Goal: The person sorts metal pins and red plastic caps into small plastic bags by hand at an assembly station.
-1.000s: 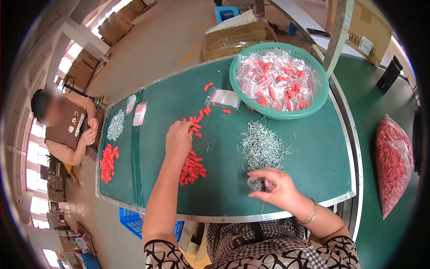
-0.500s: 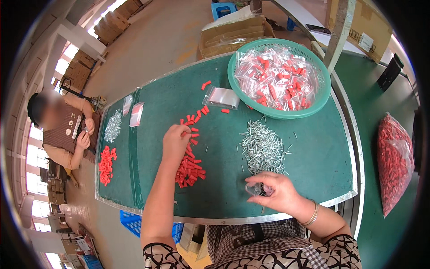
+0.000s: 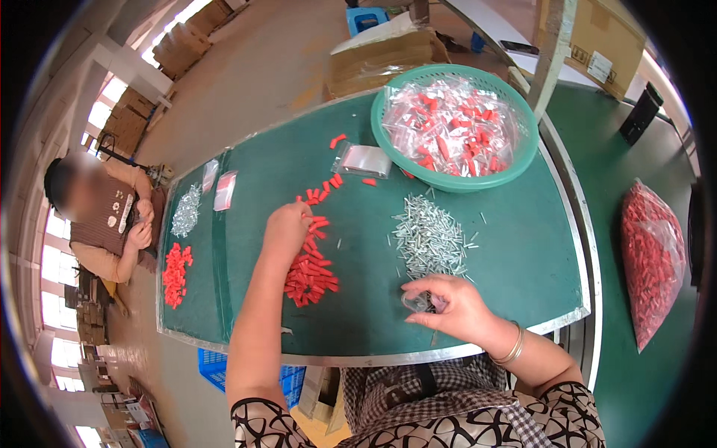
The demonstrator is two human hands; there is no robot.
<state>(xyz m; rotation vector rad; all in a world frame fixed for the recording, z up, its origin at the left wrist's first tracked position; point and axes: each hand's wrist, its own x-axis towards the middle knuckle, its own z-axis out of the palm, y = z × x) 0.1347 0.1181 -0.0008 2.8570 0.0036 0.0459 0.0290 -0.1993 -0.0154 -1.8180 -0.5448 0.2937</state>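
Note:
My left hand (image 3: 286,230) is over the upper part of a trail of small red plastic sleeves (image 3: 312,278). Its fingers are bent together at the sleeves; what they pinch is hidden. At the near side of a heap of short silver metal pins (image 3: 429,235), my right hand (image 3: 457,308) curls its thumb and fingers round a small clear plastic bag (image 3: 416,301). The bag's mouth faces left, and its contents are too small to tell. Flat empty zip bags (image 3: 364,161) lie in a stack beyond the red sleeves.
A green basket (image 3: 381,138) full of packed bags stands at the table's far right. Across the green table (image 3: 358,328), at left, another person (image 3: 112,209) works beside more red sleeves (image 3: 176,275) and pins (image 3: 187,211). A large sack of red sleeves (image 3: 651,261) lies at right.
My left hand has stayed over the red sleeves, its fingers shifting slightly among them. My right hand still holds the clear bag at the pins. The whole view has shifted a little.

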